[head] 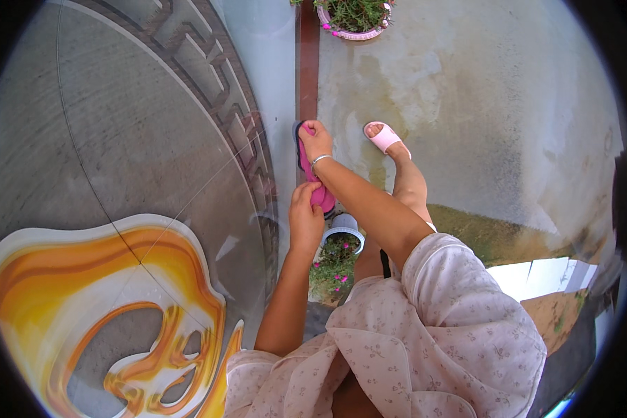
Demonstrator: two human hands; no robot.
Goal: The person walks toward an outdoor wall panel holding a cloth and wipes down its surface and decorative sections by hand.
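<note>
A long pink fabric-like pad (320, 196) with a dark edge stands close to the glass pane (261, 62). My right hand (316, 140), with a silver bangle at its wrist, grips the pad's far end. My left hand (306, 215) pinches the near end between thumb and fingers. Both palms hide much of the pad, and I cannot tell exactly what it is or whether it touches the glass.
Orange-and-yellow decal lettering (47, 277) and a meander-pattern band (230, 109) mark the glass at left. A reddish-brown strip (308, 68) runs along its base. Flowerpots stand ahead (358, 35) and below my hands (343, 222). My foot in a pink slipper (384, 137) rests on concrete (475, 104).
</note>
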